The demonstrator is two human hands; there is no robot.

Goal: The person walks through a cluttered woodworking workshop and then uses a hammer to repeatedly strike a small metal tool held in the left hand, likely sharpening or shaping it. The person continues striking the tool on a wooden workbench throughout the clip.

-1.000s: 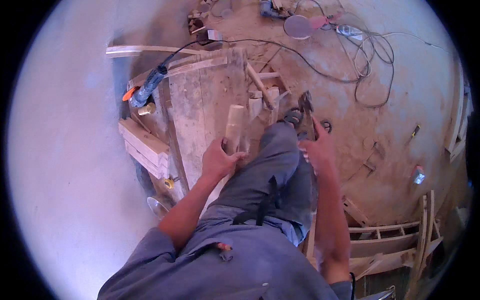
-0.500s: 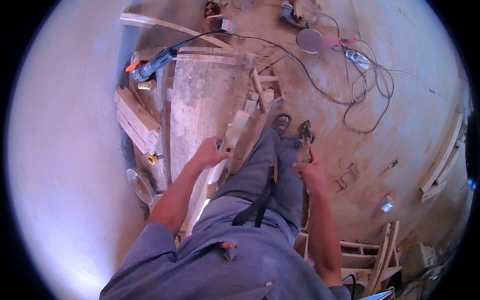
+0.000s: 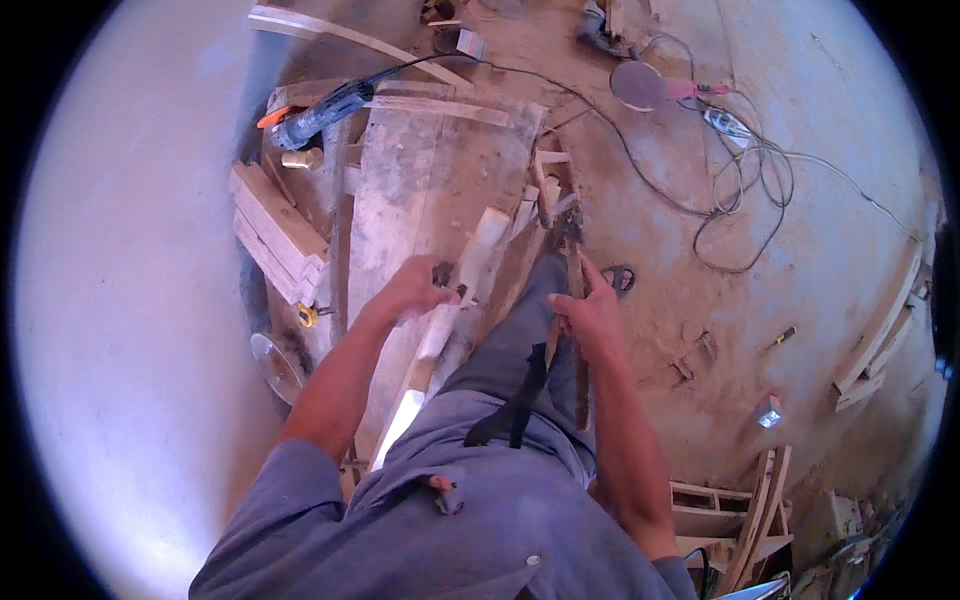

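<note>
A stack of short boards [image 3: 272, 232] lies at nine o'clock of the dusty workbench [image 3: 420, 190], with a blue power tool [image 3: 322, 112] at its eleven o'clock corner. The left hand [image 3: 415, 293] clasps a long pale wooden piece [image 3: 450, 310] slanting over the bench's near edge. At three o'clock of it, the right hand [image 3: 590, 315] grips a dark slender tool [image 3: 572, 262], its kind unclear. A tangled cable [image 3: 740, 190] lies at two o'clock.
</note>
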